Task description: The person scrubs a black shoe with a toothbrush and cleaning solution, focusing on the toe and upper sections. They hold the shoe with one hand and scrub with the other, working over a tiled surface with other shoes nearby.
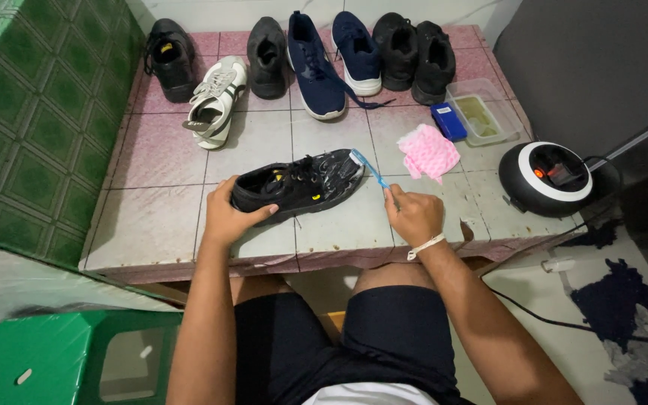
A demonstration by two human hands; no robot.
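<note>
- Black shoe [299, 184] lies on its side near the centre of the tiled ledge [151, 225], toe pointing to 3 o'clock, opening turned toward the person; yellow marks show inside and on the sole edge.
- Left hand [228, 214] grips the shoe's heel end, thumb along the near edge, fingers curled over the collar.
- Right hand [414, 214] sits at 3 o'clock of the shoe, closed around the handle of a blue toothbrush [369, 168]; a pale band circles the wrist.
- Brush head touches the shoe's toe, the handle slanting back toward 4 o'clock into the fist.
- Pink cloth [429, 152], crumpled, lies at 2 o'clock of the shoe, just beyond the brush.
- Blue block [448, 121] sits past the cloth at 1 o'clock, against a clear plastic tub [484, 112] with a yellowish inside.
- At 12 o'clock, along the back of the ledge, a row of footwear: a black shoe [170, 58] far left, a white sneaker [215, 101] tipped on its side beside it, another black shoe [267, 56], two navy sneakers [331, 60] with a loose lace, then a black pair [414, 56].
- Round black-and-white device [549, 178] stands at 3 o'clock, at the ledge's right end, a dark cable running off from it down to the floor.
- Green tiled wall [31, 120] rises at 9 o'clock.
- Green plastic stool [61, 367] sits at 7 o'clock, below the ledge.
- Person is seated, knees in black shorts [339, 345] under the ledge's near edge, at 6 o'clock.
</note>
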